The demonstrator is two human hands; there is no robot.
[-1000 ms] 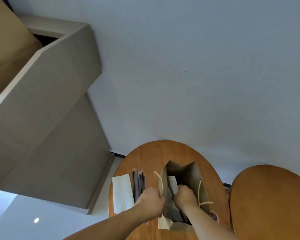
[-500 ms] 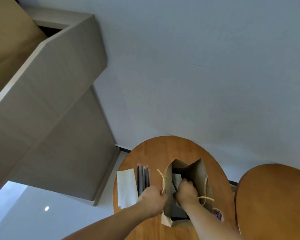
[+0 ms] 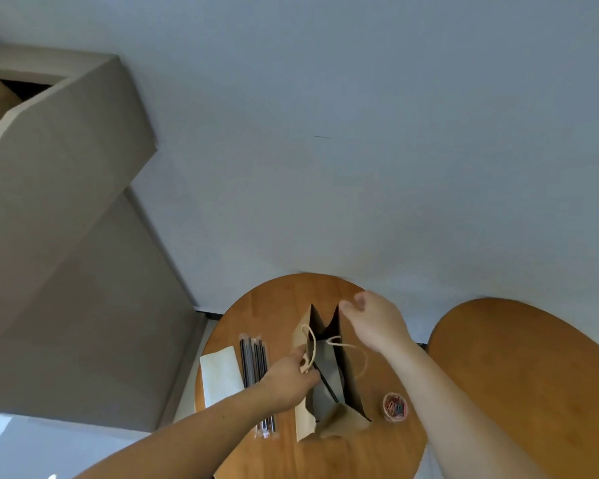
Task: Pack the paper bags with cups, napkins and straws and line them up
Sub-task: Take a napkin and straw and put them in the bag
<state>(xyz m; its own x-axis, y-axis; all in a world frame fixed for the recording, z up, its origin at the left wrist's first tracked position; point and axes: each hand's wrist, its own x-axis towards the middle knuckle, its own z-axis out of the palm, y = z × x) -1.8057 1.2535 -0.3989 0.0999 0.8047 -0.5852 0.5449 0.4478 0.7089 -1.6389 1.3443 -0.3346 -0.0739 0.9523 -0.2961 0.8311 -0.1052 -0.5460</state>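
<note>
Left forearm [image 3: 204,423], from seven o'clock, hides the middle of the dark wrapped straws [image 3: 253,357]; the brown paper bag's [image 3: 305,420] contents are lost in shadow.

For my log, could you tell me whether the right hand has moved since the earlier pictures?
Yes. The right hand left the paper bag and moved toward the far edge of the table.
</note>
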